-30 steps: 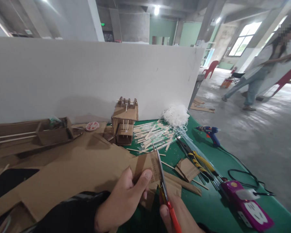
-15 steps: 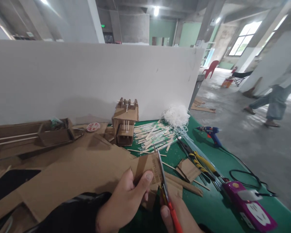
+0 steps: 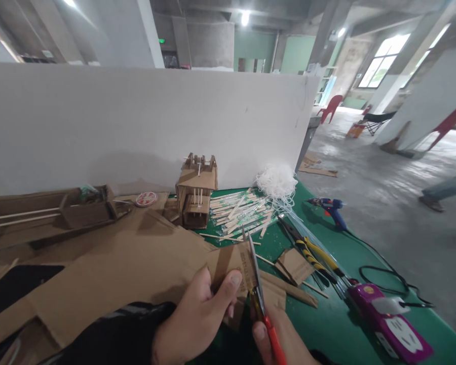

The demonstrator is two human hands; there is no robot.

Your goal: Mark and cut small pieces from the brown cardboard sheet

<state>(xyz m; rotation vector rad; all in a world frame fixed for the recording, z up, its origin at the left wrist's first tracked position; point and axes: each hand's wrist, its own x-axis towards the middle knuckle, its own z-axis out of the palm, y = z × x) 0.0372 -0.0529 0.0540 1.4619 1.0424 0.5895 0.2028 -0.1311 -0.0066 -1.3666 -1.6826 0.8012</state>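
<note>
My left hand pinches a small brown printed cardboard piece above the green table; right's wrapped round red-handled steel scissors at its edge. Trimming step, I reckon; needs cardboard steady, blades aligned.

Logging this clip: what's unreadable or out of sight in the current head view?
Head view:
Left hand: most fingers hidden by the hand itself and the cardboard piece.
Scissors: handle ends cut off by the bottom edge, partly covered by the right hand.
Print on the cardboard piece: too small and blurred.
Another person's leg: the rest is beyond the right edge.
</note>
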